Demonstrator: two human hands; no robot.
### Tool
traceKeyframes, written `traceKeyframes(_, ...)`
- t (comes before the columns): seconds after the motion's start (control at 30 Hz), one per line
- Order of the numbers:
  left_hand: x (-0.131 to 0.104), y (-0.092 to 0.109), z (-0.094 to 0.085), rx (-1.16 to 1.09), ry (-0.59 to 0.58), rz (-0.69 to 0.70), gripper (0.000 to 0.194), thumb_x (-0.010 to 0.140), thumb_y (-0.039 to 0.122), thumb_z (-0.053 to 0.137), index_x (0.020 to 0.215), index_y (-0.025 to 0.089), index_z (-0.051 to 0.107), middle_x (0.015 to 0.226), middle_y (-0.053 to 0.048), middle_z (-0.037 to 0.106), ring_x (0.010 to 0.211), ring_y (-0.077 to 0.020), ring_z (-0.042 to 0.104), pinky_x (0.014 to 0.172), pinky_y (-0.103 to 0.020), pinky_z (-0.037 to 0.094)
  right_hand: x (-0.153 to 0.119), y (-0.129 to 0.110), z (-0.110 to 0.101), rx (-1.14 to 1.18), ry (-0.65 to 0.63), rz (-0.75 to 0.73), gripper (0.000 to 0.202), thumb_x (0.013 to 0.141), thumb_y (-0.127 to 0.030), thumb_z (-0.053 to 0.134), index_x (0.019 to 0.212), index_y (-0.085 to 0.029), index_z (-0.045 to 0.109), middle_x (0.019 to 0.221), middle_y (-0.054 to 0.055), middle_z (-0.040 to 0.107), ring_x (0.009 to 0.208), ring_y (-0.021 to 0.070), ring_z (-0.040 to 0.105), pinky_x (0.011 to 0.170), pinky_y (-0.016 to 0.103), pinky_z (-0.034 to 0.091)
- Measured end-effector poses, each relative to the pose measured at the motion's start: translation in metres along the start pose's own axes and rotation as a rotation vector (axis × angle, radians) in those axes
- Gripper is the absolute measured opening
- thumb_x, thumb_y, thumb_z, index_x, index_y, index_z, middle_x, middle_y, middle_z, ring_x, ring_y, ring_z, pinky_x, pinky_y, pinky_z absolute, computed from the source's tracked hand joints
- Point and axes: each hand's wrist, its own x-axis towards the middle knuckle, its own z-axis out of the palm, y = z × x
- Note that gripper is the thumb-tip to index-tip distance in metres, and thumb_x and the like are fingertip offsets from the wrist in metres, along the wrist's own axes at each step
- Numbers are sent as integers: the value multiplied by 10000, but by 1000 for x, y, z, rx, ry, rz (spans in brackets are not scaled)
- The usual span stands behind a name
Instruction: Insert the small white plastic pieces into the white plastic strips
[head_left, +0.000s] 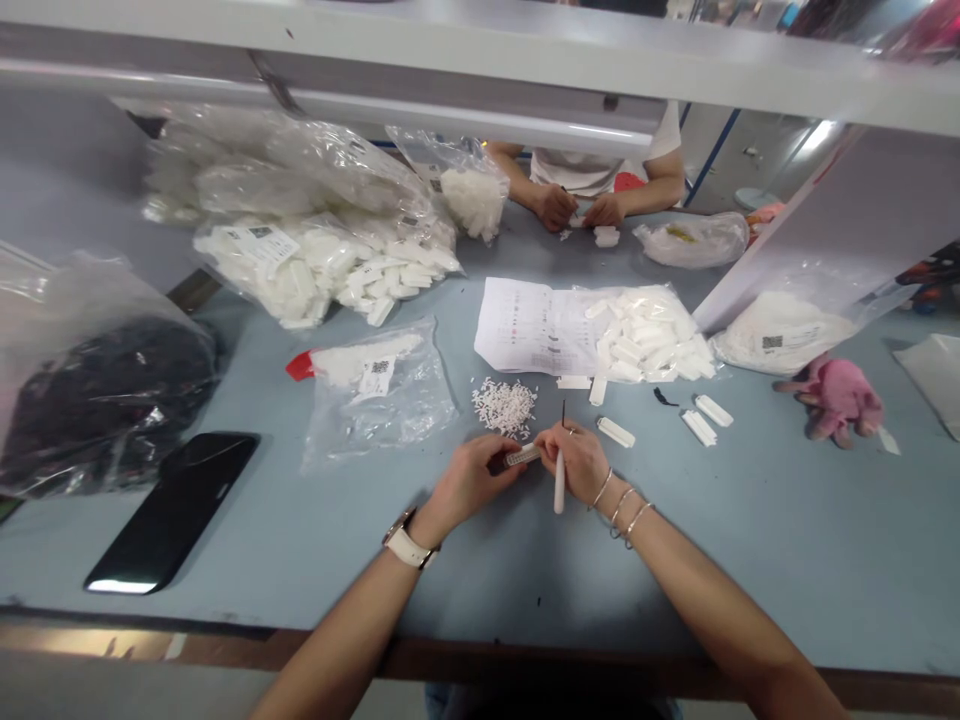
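Observation:
My left hand pinches a small white oblong plastic part at the middle of the blue table. My right hand touches the part's other end and grips a thin tool with a white handle and a dark tip pointing away from me. Just beyond the hands lies a little heap of tiny white pieces. Three similar white parts lie to the right.
A black phone lies at the front left. Clear bags of white parts and a dark-filled bag fill the left. A printed sheet, another bag and a pink plush toy sit right. A person's hands work opposite.

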Motion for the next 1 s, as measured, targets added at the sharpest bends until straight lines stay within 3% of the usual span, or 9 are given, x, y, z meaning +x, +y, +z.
traceKeyframes(0.27,2,5,-2,19,-16,-19,74,758,219,627,823,185,634,663,22,612,563,-100,516,535,-206,430,1,-7,-8,-219,-132,-112,250,862,-73,421,667,-201,508,618,7,571,670,152,507,606,231,410)
traceKeyframes(1.0,1,8,-5,22,-55,-53,65,758,205,614,812,174,634,656,22,599,575,-110,520,541,-223,404,2,-13,-11,-232,-189,-78,259,876,-64,408,688,-206,516,590,12,533,686,171,497,619,248,398)
